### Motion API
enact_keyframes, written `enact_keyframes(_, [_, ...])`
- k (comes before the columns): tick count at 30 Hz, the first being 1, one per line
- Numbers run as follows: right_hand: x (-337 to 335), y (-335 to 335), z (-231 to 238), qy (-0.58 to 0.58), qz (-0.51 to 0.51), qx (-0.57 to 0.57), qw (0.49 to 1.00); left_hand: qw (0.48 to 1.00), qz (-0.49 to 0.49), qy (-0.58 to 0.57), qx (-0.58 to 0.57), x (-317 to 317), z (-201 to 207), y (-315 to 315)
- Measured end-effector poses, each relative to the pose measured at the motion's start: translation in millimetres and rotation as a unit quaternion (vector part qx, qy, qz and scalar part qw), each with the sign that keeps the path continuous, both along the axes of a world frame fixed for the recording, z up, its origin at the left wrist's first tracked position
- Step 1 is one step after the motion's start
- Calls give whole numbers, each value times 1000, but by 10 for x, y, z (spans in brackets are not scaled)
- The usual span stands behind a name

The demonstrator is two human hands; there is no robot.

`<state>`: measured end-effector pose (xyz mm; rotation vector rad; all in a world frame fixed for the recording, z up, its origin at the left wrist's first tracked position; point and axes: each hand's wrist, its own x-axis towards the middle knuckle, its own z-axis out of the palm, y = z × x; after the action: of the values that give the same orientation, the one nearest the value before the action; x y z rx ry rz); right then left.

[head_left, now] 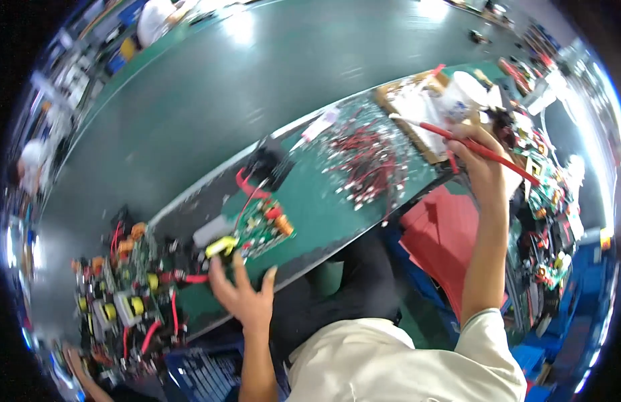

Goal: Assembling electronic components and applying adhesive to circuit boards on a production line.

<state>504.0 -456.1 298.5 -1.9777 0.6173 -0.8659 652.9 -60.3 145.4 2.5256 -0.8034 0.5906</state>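
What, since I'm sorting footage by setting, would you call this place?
Probably an electronics assembly workshop: circuit boards crowd the left end of the green-topped bench, and a heap of red wires lies near its middle.

Bright, cool-white light fills the scene. A light strip [597, 154] glares overexposed near three o'clock, and the dark tabletop [183, 114] carries washed-out reflections at eleven and one o'clock. Fine detail on the circuit board [258, 242] and red wires [371, 157] is blurred. Edges bow toward the rim; corners fall black.
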Motion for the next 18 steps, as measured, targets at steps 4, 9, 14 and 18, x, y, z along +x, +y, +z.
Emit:
enact_keyframes(4, [229,787,-86,27,101,116,988,999,-26,19,2,52,-7,-62])
enact_keyframes(9, [516,1561,-220,58,259,-60,962,998,-11,51,-27,79,11,-51])
enact_keyframes(14, [594,1801,-293,51,282,-189,939,998,-19,42,-52,100,-5,-18])
enact_keyframes(18, [593,1864,-346,64,286,-202,935,998,-18,35,-54,99,-72,-8])
